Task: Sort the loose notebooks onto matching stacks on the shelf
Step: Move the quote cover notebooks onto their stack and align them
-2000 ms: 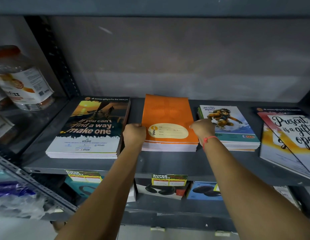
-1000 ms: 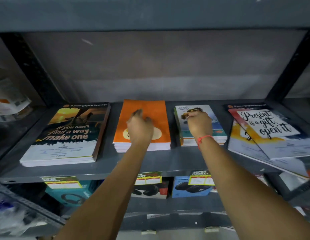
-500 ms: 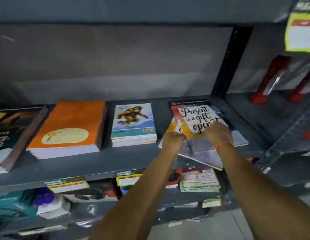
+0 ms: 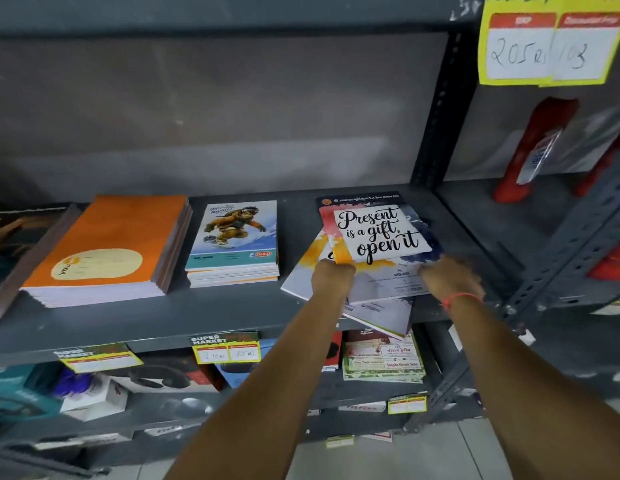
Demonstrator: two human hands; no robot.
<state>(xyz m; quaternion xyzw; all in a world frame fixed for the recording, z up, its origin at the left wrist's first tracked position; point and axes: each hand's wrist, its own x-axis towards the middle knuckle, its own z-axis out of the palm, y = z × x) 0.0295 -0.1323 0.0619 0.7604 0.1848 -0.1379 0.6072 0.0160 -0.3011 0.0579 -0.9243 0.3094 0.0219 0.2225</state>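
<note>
On the grey shelf (image 4: pixel 211 313) lie an orange notebook stack (image 4: pixel 111 247), a stack with a cartoon snowboarder cover (image 4: pixel 234 237), and a skewed pile of "Present is a gift, open it" notebooks (image 4: pixel 374 233) at the right. Its lower books stick out over the shelf's front edge. My left hand (image 4: pixel 332 277) grips the top notebook's near left edge. My right hand (image 4: pixel 450 277), with a red thread at the wrist, holds the pile's near right side. A dark "make one" stack (image 4: pixel 3 244) shows at the far left edge.
A dark upright post (image 4: pixel 436 109) bounds the shelf on the right; beyond it stand red packaged items (image 4: pixel 533 147). A yellow price tag (image 4: pixel 547 43) hangs at the top right. The lower shelf holds boxed headphones (image 4: pixel 156 379) and a printed pack (image 4: pixel 383 358).
Both hands left the orange stack and moved right, past the cartoon stack, onto the "Present is a gift" pile. My view turned right with them.
</note>
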